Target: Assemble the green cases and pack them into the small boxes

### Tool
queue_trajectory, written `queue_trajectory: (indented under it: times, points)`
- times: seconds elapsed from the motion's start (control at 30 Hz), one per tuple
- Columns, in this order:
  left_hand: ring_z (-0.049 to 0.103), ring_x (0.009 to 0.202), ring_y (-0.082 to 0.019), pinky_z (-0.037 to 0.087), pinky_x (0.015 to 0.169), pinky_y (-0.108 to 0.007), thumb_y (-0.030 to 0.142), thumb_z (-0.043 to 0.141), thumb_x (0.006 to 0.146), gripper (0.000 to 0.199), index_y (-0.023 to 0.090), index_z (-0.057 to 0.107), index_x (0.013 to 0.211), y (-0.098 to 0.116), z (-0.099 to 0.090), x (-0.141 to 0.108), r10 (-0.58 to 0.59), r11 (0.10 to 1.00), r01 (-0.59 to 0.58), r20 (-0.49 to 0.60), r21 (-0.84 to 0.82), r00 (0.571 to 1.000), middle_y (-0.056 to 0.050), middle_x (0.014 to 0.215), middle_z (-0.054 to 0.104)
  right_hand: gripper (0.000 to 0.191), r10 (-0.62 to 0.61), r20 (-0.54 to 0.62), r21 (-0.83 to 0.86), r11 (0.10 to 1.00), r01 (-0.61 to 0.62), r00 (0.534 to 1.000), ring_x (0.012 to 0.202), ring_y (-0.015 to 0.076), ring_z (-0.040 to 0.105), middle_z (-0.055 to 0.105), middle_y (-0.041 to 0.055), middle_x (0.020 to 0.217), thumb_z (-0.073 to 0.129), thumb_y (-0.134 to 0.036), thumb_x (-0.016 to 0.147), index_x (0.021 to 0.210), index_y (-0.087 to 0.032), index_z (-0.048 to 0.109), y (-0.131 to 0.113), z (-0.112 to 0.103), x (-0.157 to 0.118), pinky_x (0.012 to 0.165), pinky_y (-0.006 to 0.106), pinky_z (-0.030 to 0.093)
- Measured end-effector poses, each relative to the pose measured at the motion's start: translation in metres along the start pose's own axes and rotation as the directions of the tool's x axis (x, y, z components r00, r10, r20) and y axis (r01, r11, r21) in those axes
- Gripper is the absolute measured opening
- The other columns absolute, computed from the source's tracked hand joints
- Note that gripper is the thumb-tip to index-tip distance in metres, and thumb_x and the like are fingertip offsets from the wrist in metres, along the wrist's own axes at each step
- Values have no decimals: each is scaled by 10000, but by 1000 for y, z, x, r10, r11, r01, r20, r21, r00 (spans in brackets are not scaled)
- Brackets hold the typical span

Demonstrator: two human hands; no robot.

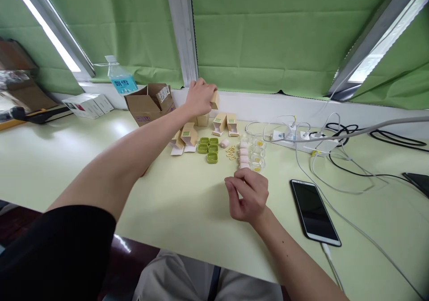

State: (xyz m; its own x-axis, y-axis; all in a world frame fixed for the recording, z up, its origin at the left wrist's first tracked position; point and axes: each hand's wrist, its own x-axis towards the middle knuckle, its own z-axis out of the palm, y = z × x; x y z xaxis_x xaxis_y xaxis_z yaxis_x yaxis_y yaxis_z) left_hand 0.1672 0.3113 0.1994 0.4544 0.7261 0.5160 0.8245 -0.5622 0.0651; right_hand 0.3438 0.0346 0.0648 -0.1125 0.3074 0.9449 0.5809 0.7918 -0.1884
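My left hand [201,96] is stretched to the back of the table, its fingers closed on a small tan cardboard box [215,100]. Below it stand other small tan boxes [219,123] with flaps open, and more tan boxes [189,134] farther left. Several green square trays [212,158] are grouped in the middle, beside a lone pale pink piece [224,143] and gold-coloured hooks or rings [231,152]. My right hand [250,194] hovers nearer me with curled fingers, thumb against index; anything inside is hidden. Just beyond it run a row of pink pieces [244,152] and clear round containers [258,152].
An open brown carton [149,104] and a bottle with a blue label [123,80] stand at the back left, near a white box [87,106]. On the right lie a phone [315,211], a power strip [304,141] and tangled cables.
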Motion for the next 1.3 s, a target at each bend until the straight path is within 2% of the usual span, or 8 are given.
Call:
queue_trajectory:
  times: [0.1,0.2,0.3,0.43,0.63,0.8,1.13,1.3]
  points:
    - [478,1413,-430,277,1237,-650,350,829,911,457,68,679,1239,-11,31,25,-2,991,-2,27,137,1000,-204,1216,729,147,-66,-8,-36,997,65,998,572,159,490,575,23,745,618,-108,921,905,-245,668,-1,3,-2,515,341,334]
    - [495,1427,-421,301,1225,-616,306,758,944,369,74,706,1226,-17,62,35,-51,968,34,62,247,997,-217,1212,759,137,-118,-14,-46,992,117,993,576,144,462,571,8,755,635,-88,901,941,-216,661,-3,4,-2,527,335,304]
    - [509,1439,-416,289,1237,-606,243,714,921,347,109,734,1240,-19,87,38,-75,966,54,74,253,994,-196,1220,783,116,-138,9,-44,989,138,990,580,139,447,567,7,756,632,-95,909,951,-200,658,-4,3,-1,538,335,292]
    - [469,1472,-414,245,1266,-605,228,702,893,397,131,745,1275,-19,106,46,-97,972,75,88,223,991,-188,1266,784,91,-150,39,-43,987,152,988,581,141,444,579,11,759,622,-118,934,966,-195,658,-6,1,1,546,335,291]
    - [467,1481,-423,220,1271,-641,204,638,874,448,83,755,1289,-14,119,63,-84,954,37,149,296,985,-216,1245,792,78,-175,68,-40,983,178,982,578,149,446,591,22,746,608,-113,957,963,-168,664,-7,0,2,560,346,264]
    - [467,1473,-429,231,1258,-623,253,674,874,461,66,751,1288,-16,123,65,-129,929,50,195,367,972,-226,1235,786,85,-174,82,-57,982,179,981,570,147,420,587,15,732,598,-118,966,958,-174,662,-8,-1,2,564,348,241]
    - [553,1374,-432,306,1191,-587,254,733,852,513,116,689,1344,-22,134,66,-204,942,107,288,318,936,-207,1236,761,93,-183,138,-90,976,196,973,589,145,409,569,13,755,601,-148,974,911,-188,657,-8,-2,0,572,363,239]
    - [523,1415,-444,285,1202,-584,269,754,852,554,115,661,1375,-28,133,65,-220,947,125,311,296,925,-214,1294,738,82,-184,129,-66,979,193,974,588,153,399,589,22,739,604,-134,976,939,-155,673,-7,-1,1,571,368,217]
